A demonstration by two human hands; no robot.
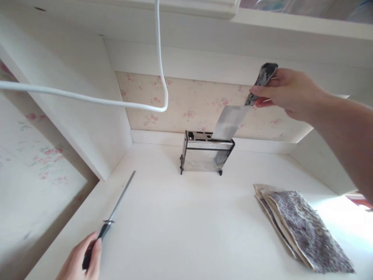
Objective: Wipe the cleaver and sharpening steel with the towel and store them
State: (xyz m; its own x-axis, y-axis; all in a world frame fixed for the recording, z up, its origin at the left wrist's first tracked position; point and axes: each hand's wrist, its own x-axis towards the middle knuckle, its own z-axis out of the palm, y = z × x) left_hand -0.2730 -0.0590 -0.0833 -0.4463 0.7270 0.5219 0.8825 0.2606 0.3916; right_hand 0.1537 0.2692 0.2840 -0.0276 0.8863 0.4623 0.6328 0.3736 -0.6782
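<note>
My right hand grips the dark, worn handle of a cleaver. Its broad blade points down and left, with the lower end in or right at a slot of the knife block; how deep it sits I cannot tell. The block is metal with black edges and slots on top, standing near the back of the white surface. At the lower left, my left hand is wrapped round the black handle of a honing steel, whose thin rod slants up and right over the surface.
A folded patterned cloth lies at the right on the white surface. A white cable hangs across the upper left. White panels enclose the sides, a shelf runs overhead, and floral wallpaper covers the back.
</note>
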